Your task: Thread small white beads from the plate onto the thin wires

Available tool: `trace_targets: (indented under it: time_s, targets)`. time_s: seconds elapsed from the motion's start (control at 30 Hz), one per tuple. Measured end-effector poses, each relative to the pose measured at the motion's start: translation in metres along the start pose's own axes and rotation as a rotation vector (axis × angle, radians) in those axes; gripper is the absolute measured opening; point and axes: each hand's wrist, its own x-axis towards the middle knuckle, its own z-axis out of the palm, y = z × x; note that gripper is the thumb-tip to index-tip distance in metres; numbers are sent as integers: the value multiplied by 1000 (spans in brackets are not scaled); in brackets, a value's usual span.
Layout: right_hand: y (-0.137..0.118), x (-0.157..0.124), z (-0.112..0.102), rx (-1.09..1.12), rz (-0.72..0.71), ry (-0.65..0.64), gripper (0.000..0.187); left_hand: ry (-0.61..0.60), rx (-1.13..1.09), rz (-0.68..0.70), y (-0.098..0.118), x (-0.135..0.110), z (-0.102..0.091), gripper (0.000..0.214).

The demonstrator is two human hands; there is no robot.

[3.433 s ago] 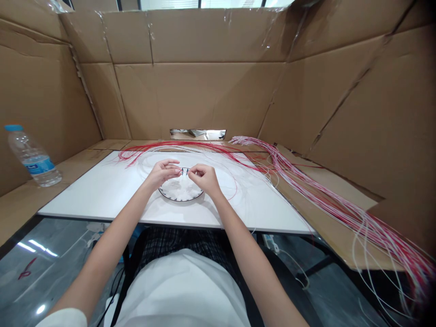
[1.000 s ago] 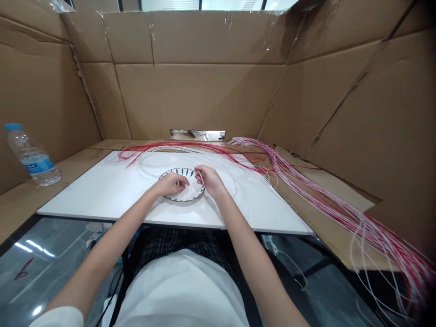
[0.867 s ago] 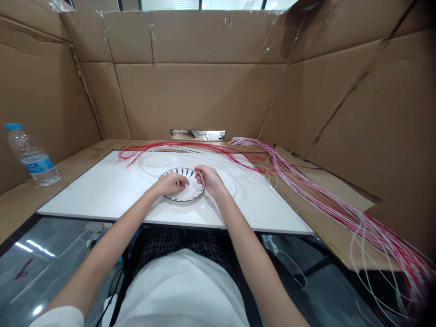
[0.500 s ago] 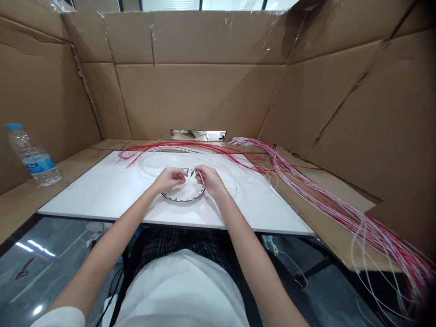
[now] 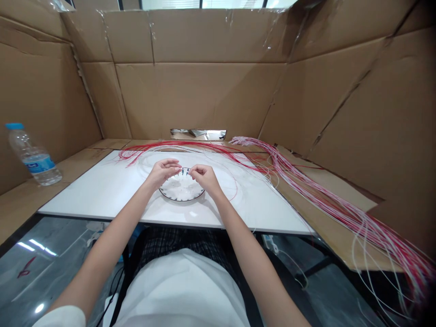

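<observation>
Over a white plate point(image 5: 181, 198) with a dark rim and small dark marks, my two hands are raised with their fingertips close together. My left hand point(image 5: 164, 172) is closed in a pinch above the plate's left side; whatever lies between its thumb and fingers is too small to name. My right hand point(image 5: 205, 177) pinches above the right side, its fingertips curled toward the left ones. A thin strand seemed to be in it before, but now its grip is hidden by the fingers. Small whitish bits in the plate cannot be made out clearly.
A white board point(image 5: 112, 190) carries the plate. Red and white wires point(image 5: 190, 144) run along its back edge. A thick bundle of pink and white wires point(image 5: 316, 190) trails down the right side. A water bottle point(image 5: 39, 163) stands left. Cardboard walls point(image 5: 204, 95) enclose the table.
My left hand has shifted slightly left and up, its fingertips now raised. The right hand has moved a little left and turned, bringing its fingertips toward the left ones.
</observation>
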Motion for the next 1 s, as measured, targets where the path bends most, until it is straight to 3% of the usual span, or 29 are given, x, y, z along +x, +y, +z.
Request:
trace_targets:
  time_s: [1.0]
  targets:
    - [2,-1,0,-92,-63,-22,12,-33,-29,4,0,1,0,41]
